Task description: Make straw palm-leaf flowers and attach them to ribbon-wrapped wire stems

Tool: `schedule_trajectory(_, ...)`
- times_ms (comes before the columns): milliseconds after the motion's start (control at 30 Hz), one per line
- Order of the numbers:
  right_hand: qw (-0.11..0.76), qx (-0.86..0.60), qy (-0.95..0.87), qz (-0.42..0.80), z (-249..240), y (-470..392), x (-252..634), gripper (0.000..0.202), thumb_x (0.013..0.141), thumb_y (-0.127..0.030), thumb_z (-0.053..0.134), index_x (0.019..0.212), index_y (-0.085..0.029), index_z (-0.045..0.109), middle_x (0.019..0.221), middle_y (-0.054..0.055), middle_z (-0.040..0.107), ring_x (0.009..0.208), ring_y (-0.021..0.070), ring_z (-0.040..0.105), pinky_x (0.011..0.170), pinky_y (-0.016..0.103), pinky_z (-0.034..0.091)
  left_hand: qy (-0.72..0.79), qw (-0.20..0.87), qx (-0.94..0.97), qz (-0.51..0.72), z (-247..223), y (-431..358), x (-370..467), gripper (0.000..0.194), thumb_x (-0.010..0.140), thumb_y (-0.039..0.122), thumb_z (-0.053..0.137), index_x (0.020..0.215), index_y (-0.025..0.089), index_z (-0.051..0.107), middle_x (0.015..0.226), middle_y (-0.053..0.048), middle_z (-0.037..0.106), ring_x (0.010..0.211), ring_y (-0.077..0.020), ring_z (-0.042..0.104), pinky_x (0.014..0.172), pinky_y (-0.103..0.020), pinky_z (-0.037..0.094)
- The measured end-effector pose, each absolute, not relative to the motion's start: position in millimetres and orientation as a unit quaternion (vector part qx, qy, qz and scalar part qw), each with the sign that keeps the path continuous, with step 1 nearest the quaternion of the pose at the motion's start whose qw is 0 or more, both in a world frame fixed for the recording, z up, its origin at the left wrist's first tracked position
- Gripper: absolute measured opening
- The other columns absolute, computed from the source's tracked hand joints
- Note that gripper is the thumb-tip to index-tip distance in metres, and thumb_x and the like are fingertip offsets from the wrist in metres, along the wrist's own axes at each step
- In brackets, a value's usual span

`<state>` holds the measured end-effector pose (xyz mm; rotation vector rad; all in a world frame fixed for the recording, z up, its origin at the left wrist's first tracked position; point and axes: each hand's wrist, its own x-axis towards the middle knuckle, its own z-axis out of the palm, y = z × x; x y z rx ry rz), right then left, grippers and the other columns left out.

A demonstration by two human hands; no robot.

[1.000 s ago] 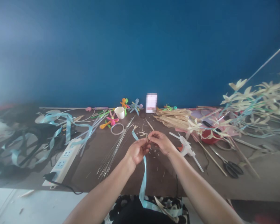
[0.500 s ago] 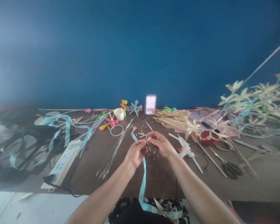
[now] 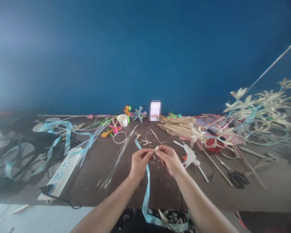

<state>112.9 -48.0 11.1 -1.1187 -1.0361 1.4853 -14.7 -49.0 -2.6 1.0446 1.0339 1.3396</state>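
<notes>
Above the middle of the dark table, my left hand (image 3: 141, 161) and my right hand (image 3: 168, 158) meet fingertip to fingertip. Both pinch a small pale strip (image 3: 156, 149), perhaps dried leaf, mostly covered by the fingers. A light blue ribbon (image 3: 146, 191) runs from the table past my left hand and down over the front edge to my lap. Pale cut scraps (image 3: 146, 141) lie just beyond my fingers. Thin metal wires (image 3: 118, 158) rest in a bundle left of my left hand. A white glue gun (image 3: 191, 156) lies right of my right hand.
Black-handled scissors (image 3: 236, 178) lie at right, near a red round object (image 3: 214, 144) and pale leaf flowers (image 3: 259, 103). Dried husks (image 3: 178, 125) are at the back. A white cup (image 3: 122, 120) and tape ring (image 3: 120, 137) stand left of centre. A power strip (image 3: 61, 174) sits at left.
My fingertips have come lower in the view and the pinched strip shows a different end. The left fingers have straightened somewhat. The view itself has shifted slightly.
</notes>
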Motion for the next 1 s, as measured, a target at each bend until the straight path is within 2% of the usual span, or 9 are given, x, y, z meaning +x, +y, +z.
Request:
schedule_trajectory(200,0.502,-0.483,-0.451,0.558,15,-52,111,0.019,0.068,-0.035,0.058,0.066,-0.016,0.053,0.045,-0.007,0.040,0.037,0.0033,0.031,0.035,0.016,0.021,0.437,0.579,0.391,0.566,-5,-50,-10,0.016,0.063,0.022,0.064,0.075,0.013,0.065,0.062,-0.003,0.063,0.055,-0.0112,0.054,0.057,-0.024,0.044)
schedule_trajectory(333,0.495,-0.461,-0.419,0.606,19,-53,114,0.019,0.068,-0.034,0.057,0.066,-0.017,0.050,0.043,-0.007,0.043,0.037,0.0043,0.036,0.034,0.015,0.025,0.409,0.630,0.332,0.570,-3,-49,-10,0.015,0.064,0.023,0.063,0.075,0.013,0.064,0.065,-0.002,0.062,0.056,-0.0101,0.054,0.056,-0.023,0.043)
schedule_trajectory(500,0.456,-0.421,-0.378,0.687,22,-47,126,0.020,0.066,-0.032,0.058,0.067,-0.017,0.046,0.069,0.000,0.060,0.044,0.0077,0.051,0.035,0.017,0.035,0.386,0.699,0.283,0.531,0,-46,-16,0.018,0.065,0.026,0.063,0.076,0.012,0.062,0.074,-0.005,0.062,0.065,-0.0118,0.056,0.052,-0.020,0.042)
schedule_trajectory(600,0.440,-0.414,-0.377,0.702,23,-43,132,0.019,0.065,-0.031,0.059,0.066,-0.017,0.046,0.066,0.000,0.062,0.041,0.0071,0.050,0.035,0.017,0.036,0.385,0.721,0.260,0.513,0,-45,-17,0.018,0.065,0.027,0.063,0.077,0.013,0.061,0.079,-0.005,0.061,0.066,-0.0117,0.056,0.050,-0.019,0.042)
schedule_trajectory(800,0.423,-0.442,-0.399,0.682,19,-41,131,0.021,0.064,-0.036,0.057,0.065,-0.017,0.048,0.062,-0.002,0.059,0.035,0.0058,0.047,0.032,0.018,0.033,0.385,0.728,0.259,0.504,1,-44,-16,0.018,0.064,0.027,0.064,0.076,0.014,0.062,0.081,-0.004,0.062,0.065,-0.0103,0.056,0.050,-0.019,0.042)
schedule_trajectory(1000,0.398,-0.494,-0.516,0.576,20,-42,132,0.019,0.067,-0.035,0.055,0.064,-0.017,0.053,0.041,-0.009,0.041,0.031,0.0041,0.036,0.032,0.016,0.029,0.405,0.707,0.282,0.506,3,-45,-18,0.021,0.058,0.026,0.068,0.073,0.012,0.064,0.076,-0.006,0.063,0.061,-0.0103,0.055,0.049,-0.020,0.042)
